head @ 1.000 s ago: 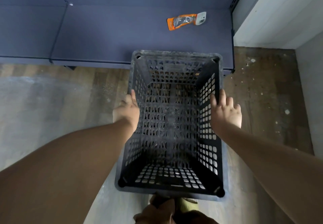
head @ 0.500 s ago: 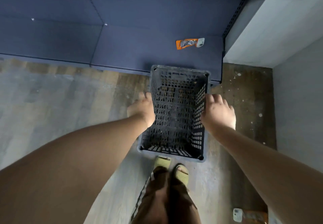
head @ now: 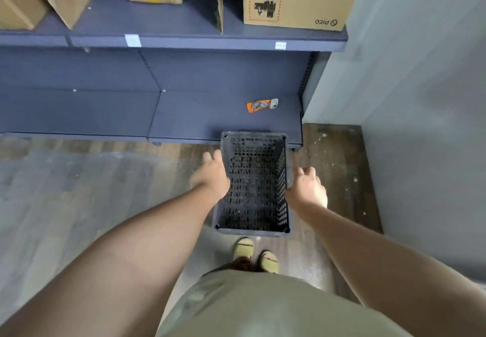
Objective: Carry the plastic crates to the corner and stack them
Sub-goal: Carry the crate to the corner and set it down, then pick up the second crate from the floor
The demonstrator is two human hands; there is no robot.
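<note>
Crate (head: 254, 184) sits on floor (head: 79, 184) against the bottom shelf's (head: 210, 116) front edge; our left hand (head: 210, 176) and right hand (head: 306, 188) flank it, fingers relaxed, gripping nothing

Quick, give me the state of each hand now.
Left hand: open, beside the crate, holding nothing.
Right hand: open, fingers relaxed, holding nothing.

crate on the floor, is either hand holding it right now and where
Nothing is held. The crate stands on the floor; the left hand and right hand hover open beside its long sides.
</note>
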